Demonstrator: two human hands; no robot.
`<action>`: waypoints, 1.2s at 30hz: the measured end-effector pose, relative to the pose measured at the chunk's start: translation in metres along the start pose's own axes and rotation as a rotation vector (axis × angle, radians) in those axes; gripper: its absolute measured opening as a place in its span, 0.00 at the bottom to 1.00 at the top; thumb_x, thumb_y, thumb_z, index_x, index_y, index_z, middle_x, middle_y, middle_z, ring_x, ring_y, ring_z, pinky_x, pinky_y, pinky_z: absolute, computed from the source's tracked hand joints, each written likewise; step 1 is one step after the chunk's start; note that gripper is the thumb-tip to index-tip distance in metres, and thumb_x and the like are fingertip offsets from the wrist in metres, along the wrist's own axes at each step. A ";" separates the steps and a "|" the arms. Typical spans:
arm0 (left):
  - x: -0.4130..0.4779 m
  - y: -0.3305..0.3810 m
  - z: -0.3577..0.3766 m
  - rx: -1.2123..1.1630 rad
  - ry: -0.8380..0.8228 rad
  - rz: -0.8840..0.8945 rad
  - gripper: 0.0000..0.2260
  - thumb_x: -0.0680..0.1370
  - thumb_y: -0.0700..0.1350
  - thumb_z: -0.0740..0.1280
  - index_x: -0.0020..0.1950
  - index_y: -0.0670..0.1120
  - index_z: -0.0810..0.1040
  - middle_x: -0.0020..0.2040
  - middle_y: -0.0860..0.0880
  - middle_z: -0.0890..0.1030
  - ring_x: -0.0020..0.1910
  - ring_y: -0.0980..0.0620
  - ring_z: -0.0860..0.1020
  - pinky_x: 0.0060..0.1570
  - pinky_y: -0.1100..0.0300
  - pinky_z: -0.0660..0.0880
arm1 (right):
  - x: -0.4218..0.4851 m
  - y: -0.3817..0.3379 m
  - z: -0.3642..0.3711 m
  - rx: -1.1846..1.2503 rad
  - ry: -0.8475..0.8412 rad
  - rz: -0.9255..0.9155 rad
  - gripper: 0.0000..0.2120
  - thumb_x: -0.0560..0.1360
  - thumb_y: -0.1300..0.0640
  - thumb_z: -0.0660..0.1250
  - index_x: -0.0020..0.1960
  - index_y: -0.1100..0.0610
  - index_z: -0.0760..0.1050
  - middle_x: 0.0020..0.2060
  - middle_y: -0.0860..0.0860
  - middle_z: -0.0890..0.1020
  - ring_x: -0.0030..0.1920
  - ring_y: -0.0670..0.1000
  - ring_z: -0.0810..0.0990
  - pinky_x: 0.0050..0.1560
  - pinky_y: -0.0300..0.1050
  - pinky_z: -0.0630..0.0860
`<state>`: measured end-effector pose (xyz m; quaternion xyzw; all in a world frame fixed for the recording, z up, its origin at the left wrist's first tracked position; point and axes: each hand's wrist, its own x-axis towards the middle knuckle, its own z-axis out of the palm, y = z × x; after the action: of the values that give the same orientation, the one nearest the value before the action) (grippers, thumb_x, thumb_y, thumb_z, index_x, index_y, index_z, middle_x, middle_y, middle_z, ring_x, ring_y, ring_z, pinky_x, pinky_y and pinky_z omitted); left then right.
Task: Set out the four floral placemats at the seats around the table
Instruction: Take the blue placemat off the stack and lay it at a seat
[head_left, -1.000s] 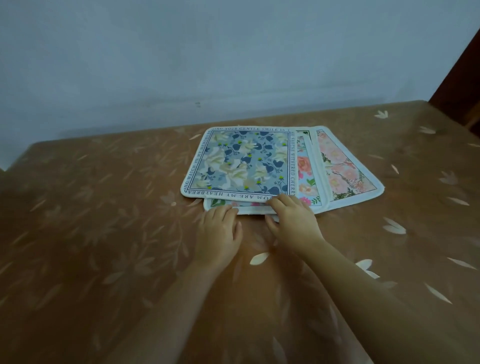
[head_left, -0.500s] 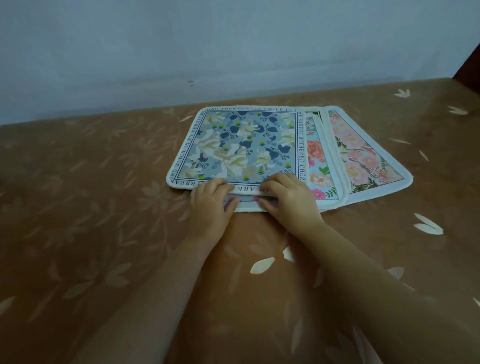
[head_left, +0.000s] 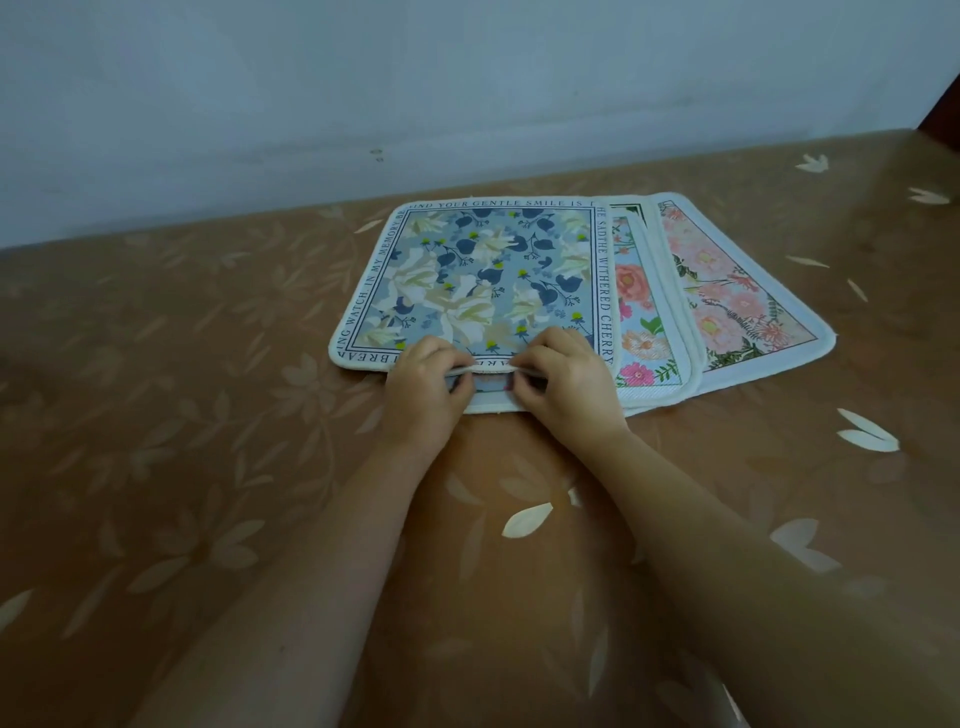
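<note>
1. Both hands have closed on the stack's top mat since half a second ago. Then their fingers lay flat over its near edge; now that edge is raised a little off the mats below.
2. Head view: the left hand (head_left: 426, 384) pinches the near edge of the blue placemat (head_left: 493, 275), with its fingers curled over the top and its thumb underneath.
3. The right hand (head_left: 566, 382) pinches the same edge just beside the left, in the same way. A short stretch of lifted rim shows between the two hands.
4. The blue placemat has white and dark blue flowers inside a border of printed lettering. It lies on top of the stack, and its far edge is flat.
5. Beneath it, fanned out to the right, lies a light blue placemat (head_left: 644, 322) with pink and orange blooms.
6. Only the far corner of a green-bordered placemat (head_left: 629, 212) shows behind that one.
7. The pink placemat (head_left: 737, 296) lies lowest and reaches furthest right, turned at an angle to the others.
8. All four mats sit together near the far side of the counter (head_left: 208, 415), which has a brown cover patterned with pale flowers and leaves.
9. A pale blue-grey wall (head_left: 415, 78) stands directly behind the counter.
</note>
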<state>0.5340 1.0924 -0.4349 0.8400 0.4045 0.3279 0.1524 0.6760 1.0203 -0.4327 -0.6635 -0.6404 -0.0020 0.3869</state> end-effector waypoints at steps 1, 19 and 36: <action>-0.001 0.001 -0.002 -0.036 -0.008 -0.023 0.05 0.69 0.33 0.70 0.44 0.37 0.81 0.42 0.40 0.79 0.43 0.43 0.76 0.43 0.53 0.73 | -0.001 -0.001 -0.002 0.033 0.000 0.032 0.05 0.63 0.69 0.74 0.39 0.65 0.80 0.34 0.60 0.79 0.37 0.60 0.78 0.36 0.48 0.74; -0.146 0.032 -0.102 -0.117 -0.201 -0.133 0.05 0.68 0.34 0.72 0.42 0.40 0.81 0.39 0.44 0.78 0.40 0.47 0.77 0.40 0.52 0.76 | -0.111 -0.100 -0.044 0.182 -0.259 0.073 0.06 0.65 0.67 0.75 0.41 0.62 0.81 0.38 0.57 0.79 0.41 0.57 0.78 0.41 0.44 0.75; -0.317 -0.002 -0.230 -0.126 -0.222 -0.299 0.04 0.68 0.36 0.73 0.41 0.42 0.82 0.40 0.47 0.78 0.41 0.52 0.76 0.41 0.62 0.73 | -0.225 -0.265 -0.009 0.221 -0.391 0.117 0.04 0.66 0.65 0.74 0.41 0.62 0.81 0.39 0.56 0.78 0.43 0.56 0.77 0.41 0.48 0.77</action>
<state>0.2329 0.8446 -0.4016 0.7904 0.4843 0.2316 0.2951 0.4144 0.7933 -0.4031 -0.6409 -0.6599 0.2192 0.3251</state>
